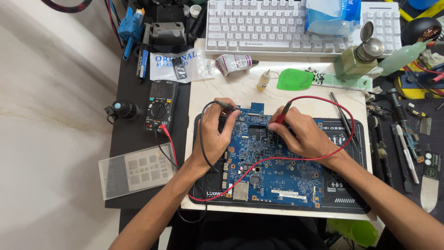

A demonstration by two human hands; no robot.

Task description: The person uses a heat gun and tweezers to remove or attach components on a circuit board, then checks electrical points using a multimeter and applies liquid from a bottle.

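Blue board (pixel 273 162) lies on a black mat (pixel 347 185) at the worktop's near edge, both hands on it.
Left hand (pixel 213 136) pinches a black probe (pixel 226 105) at the board's far left corner; right hand (pixel 303 134) pinches a red probe (pixel 283 112) mid-board. Meter (pixel 159 104) sits left of the mat, keyboard (pixel 277 25) at the far edge; bare slab shows between.

Both forearms reach forward, the left hand (pixel 215 134) and right hand (pixel 303 134) each closed in a pinching grip.
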